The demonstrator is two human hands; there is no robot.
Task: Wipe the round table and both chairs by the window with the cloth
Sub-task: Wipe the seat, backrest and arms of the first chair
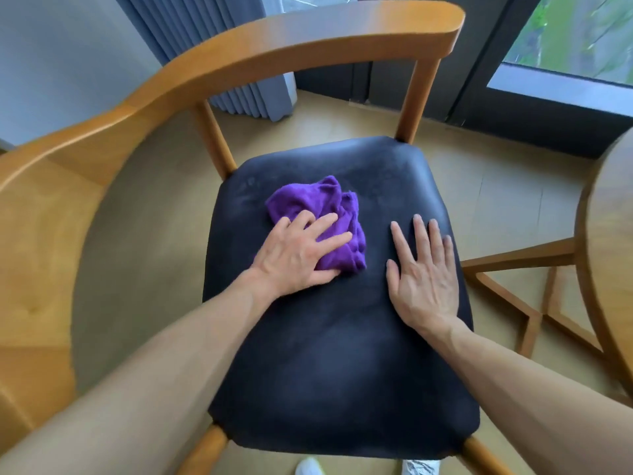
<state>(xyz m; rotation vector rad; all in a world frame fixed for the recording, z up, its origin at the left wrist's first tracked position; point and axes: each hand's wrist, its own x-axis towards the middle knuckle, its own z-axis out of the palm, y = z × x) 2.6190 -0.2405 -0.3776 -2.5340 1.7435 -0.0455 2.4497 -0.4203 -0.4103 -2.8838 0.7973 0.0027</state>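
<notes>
A wooden chair with a curved backrest (pixel 281 39) and a black padded seat (pixel 342 354) fills the view. A crumpled purple cloth (pixel 329 204) lies on the seat's far left part. My left hand (pixel 298 255) presses flat on the cloth's near side, fingers spread over it. My right hand (pixel 424 269) rests flat on the bare seat to the right of the cloth, holding nothing. The round wooden table (pixel 609 241) shows only its edge at the right.
Grey curtains (pixel 212 46) hang at the back left. A dark-framed window (pixel 565 73) runs along the back right. The table's wooden base struts (pixel 520 293) stand close to the chair's right side. My shoes (pixel 308 467) show below the seat.
</notes>
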